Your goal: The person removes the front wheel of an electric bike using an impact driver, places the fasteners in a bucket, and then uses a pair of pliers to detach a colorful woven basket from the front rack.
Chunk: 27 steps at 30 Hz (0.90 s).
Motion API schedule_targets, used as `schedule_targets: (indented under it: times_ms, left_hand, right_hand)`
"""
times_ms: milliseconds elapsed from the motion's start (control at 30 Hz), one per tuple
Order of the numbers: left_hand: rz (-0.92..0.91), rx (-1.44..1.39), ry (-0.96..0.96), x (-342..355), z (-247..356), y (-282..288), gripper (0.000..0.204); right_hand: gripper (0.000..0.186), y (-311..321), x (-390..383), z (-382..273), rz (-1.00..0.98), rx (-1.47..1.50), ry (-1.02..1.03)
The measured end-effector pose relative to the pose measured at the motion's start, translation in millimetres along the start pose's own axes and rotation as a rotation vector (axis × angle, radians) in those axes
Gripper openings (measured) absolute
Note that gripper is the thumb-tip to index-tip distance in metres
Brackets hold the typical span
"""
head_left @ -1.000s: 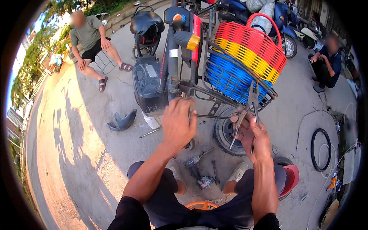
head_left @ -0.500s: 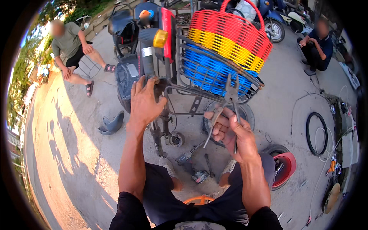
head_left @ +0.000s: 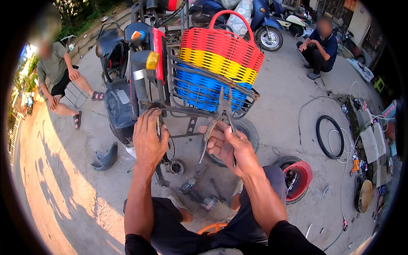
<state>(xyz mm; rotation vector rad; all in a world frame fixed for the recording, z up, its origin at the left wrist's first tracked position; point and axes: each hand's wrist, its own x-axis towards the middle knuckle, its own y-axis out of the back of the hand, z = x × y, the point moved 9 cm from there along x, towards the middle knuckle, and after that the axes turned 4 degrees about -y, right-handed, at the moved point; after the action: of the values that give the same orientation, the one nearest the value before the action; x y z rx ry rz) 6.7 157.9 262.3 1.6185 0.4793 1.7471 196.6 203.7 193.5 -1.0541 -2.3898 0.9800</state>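
Observation:
My right hand (head_left: 239, 148) grips a pair of pliers (head_left: 225, 106), jaws upward and slightly apart, handles spread across my fingers. My left hand (head_left: 148, 138) is closed round the front fork of an upright bike; its fingers hide most of what they touch, and a bit of metal shows by the thumb. The bike has a yellow-capped turn signal (head_left: 152, 60) and a black wire carrier (head_left: 187, 91) holding a red, yellow and blue woven basket (head_left: 219, 49). Behind the pliers, a tyre (head_left: 250, 131) lies on the ground. A round wheel hub (head_left: 176, 166) is below the fork.
Tools and metal parts (head_left: 209, 202) lie between my feet. A red bowl (head_left: 307, 176) with tools stands in a tyre at right. Beyond are a black rubber ring (head_left: 319, 138), cords and a scooter (head_left: 265, 25). A dark fender (head_left: 105, 158) lies left. Two people sit or squat nearby.
The view has shifted, so the surroundings appear further left. My left hand has slid lower on the fork, its fingers more curled. My right hand still holds the pliers in much the same pose.

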Motion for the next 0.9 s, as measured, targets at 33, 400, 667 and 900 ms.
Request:
schedule_targets:
  times_ms: [33,400,667,900]
  left_hand:
    - [0.004,-0.006,0.002,-1.7,0.0,0.0,0.043]
    - [-0.102,-0.129,0.057,-14.9,6.1,-14.8,0.056]
    - [-0.144,-0.11,0.104,-13.9,10.2,-42.8,0.081]
    - [-0.165,-0.024,0.11,-12.1,11.6,-47.6,0.083]
  right_hand:
    - [0.062,0.1,1.5,1.4,0.003,-0.007,0.0]
    - [0.048,-7.8,2.7,8.3,0.166,0.067,0.123]
    - [0.026,14.9,-18.1,-20.9,0.285,0.01,-0.129]
    - [0.017,31.4,-25.8,-103.5,0.409,-1.269,-0.412]
